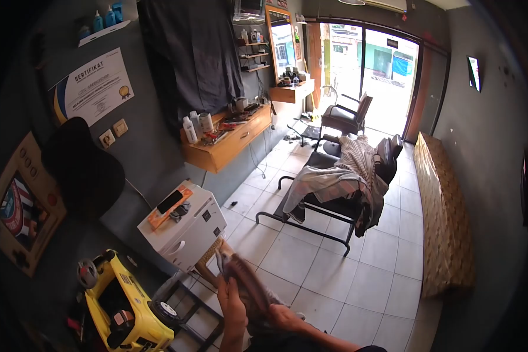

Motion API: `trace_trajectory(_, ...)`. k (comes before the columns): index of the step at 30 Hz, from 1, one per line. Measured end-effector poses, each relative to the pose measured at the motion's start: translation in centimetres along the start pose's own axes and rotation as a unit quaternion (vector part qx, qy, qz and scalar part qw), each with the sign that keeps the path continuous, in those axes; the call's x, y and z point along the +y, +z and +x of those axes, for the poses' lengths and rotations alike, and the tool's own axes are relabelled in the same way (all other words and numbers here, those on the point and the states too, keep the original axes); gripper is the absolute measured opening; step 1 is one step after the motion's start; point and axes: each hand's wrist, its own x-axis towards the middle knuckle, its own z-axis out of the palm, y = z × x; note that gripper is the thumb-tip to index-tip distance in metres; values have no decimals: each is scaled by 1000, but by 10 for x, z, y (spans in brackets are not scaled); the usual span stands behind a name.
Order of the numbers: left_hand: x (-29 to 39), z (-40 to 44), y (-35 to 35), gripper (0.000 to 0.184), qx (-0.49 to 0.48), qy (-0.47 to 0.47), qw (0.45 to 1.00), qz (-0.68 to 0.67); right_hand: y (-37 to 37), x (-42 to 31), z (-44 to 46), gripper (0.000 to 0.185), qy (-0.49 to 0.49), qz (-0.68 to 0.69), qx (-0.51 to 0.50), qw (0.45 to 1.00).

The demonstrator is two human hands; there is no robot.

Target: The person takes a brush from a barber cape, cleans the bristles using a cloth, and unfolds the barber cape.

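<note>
The person's left hand (233, 302) lies along the side of a brown cloth (249, 281), its fingers together and nearly straight; from here I can't tell whether it grips. The right hand (283, 317) is curled closed on the cloth's lower part, near the person's body. The cloth slants up between them in front of the person, above the tiled floor (334, 276).

Beyond it stands a white cabinet (188, 234); on its top, a black phone (171, 202) lies over an orange packet (185, 192), with a small dark object (180, 212) beside them towards the front edge. At the near left corner of the wooden table (234, 145) on the wall stand white bottles (190, 130). A striped cape (328, 182) drapes over a black chair (386, 154).
</note>
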Motion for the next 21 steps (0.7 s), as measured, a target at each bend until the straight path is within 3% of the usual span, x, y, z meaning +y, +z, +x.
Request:
trace_trajectory(2, 3, 1, 8, 33, 9, 50, 998, 24, 5, 18, -2, 53, 38, 31, -25, 998)
trace_trajectory(3, 6, 3, 9, 36, -4, 69, 997, 45, -2, 43, -1, 54, 28, -88, -24, 995)
trace_trajectory(5, 7, 5, 6, 42, 75, 70, 995, 22, -41, 117, 1, 58, 7, -323, -29, 946)
trace_trajectory(6, 15, 5, 3, 52, 56, 67, 996, -5, -62, 159, -6, 61, 97, -374, -64, 920)
trace_trajectory(7, 20, 4, 4, 60, 130, 32, 991, 6, -81, 190, -15, 63, 185, -419, -99, 883)
trace_trajectory(9, 17, 7, -7, 65, 133, 32, 988, -67, -102, 209, -31, 60, 308, -475, -92, 819)
trace_trajectory(11, 23, 1, 0, 65, 130, 62, 987, -72, -115, 216, -53, 56, 361, -490, -41, 793)
trace_trajectory(14, 26, 1, 4, 63, 113, 69, 988, -80, -131, 233, -60, 54, 388, -489, -34, 781)
trace_trajectory(15, 25, 2, 4, 62, 102, 67, 989, -84, -132, 234, -54, 54, 356, -488, -35, 796)
trace_trajectory(16, 19, 5, 4, 58, 169, 49, 983, -49, -132, 227, -42, 54, 323, -487, -37, 811)
trace_trajectory(18, 9, 9, 2, 51, 169, 43, 985, 13, -111, 191, -16, 57, 207, -381, 146, 889)
trace_trajectory(20, -2, 14, 0, 43, 129, 38, 989, 54, -89, 117, 11, 59, 173, -133, 133, 967)
trace_trajectory(21, -5, 15, 0, 52, 104, 16, 994, 40, -78, 78, 18, 56, 175, 47, 79, 980)
